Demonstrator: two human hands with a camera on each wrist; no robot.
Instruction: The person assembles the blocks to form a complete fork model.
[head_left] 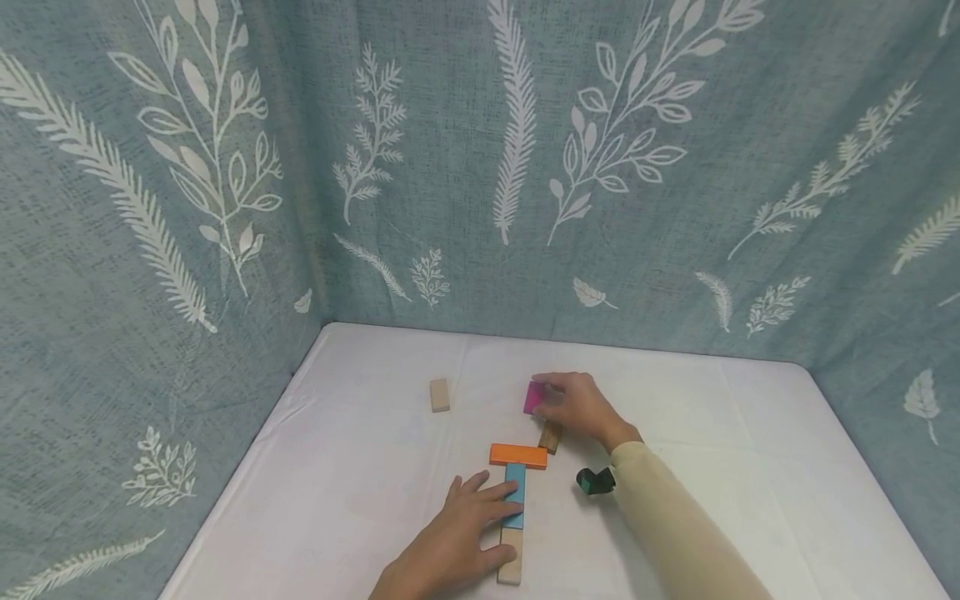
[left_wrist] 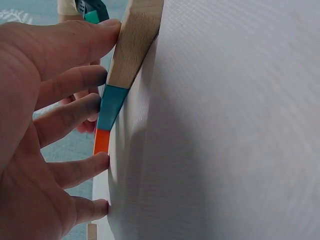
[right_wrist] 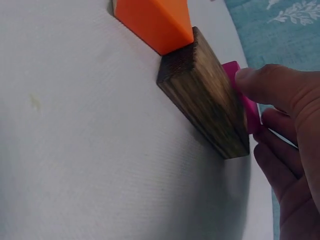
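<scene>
My right hand (head_left: 573,406) pinches a magenta wooden block (head_left: 533,397) between thumb and fingers. In the right wrist view, the thumb rests on the magenta block (right_wrist: 242,98), just past a dark brown block (right_wrist: 207,97). That brown block (head_left: 551,437) meets the right end of an orange block (head_left: 518,456), which lies crosswise. Below the orange one, a blue block (head_left: 514,473) and a pale wood block (head_left: 510,569) run in line toward me. My left hand (head_left: 467,533) lies over this row with fingers spread, its thumb touching the pale block (left_wrist: 135,47) in the left wrist view.
Another pale wood block (head_left: 439,395) lies apart on the white table (head_left: 360,467), toward the back. A dark wrist camera (head_left: 596,481) sticks out from the right sleeve (head_left: 675,517). Patterned blue-green curtains (head_left: 450,167) stand behind the table and along its sides.
</scene>
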